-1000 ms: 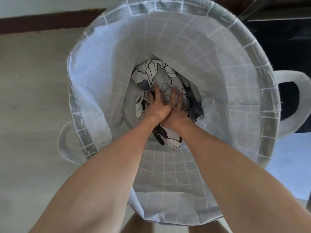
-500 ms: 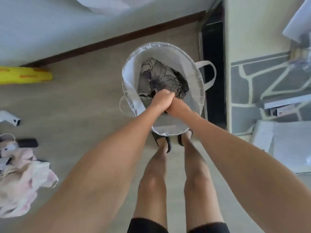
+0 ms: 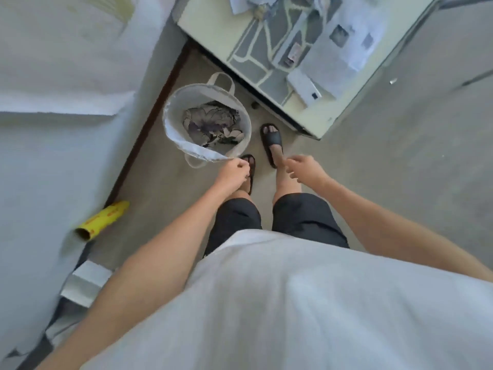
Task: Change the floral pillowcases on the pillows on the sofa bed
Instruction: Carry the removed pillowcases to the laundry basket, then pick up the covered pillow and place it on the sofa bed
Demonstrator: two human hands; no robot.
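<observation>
Pillowcase (image 3: 212, 125), floral, lies bunched inside the laundry basket (image 3: 173, 129) on the floor, just beyond both hands; left hand (image 3: 231, 172) hangs nearer its rim, right hand (image 3: 304, 168) apart, both loosely curled, empty.

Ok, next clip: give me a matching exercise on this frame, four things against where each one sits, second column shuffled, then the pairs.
Things:
1. floral pillowcase
2. yellow roll
3. laundry basket
4. right hand

Places:
A. on the floor by the dark skirting board, in front of the person's feet
B. inside the basket
C. in the air above the right leg, holding nothing
D. on the floor at the left, by the wall

Pairs: 1-B, 2-D, 3-A, 4-C
</observation>
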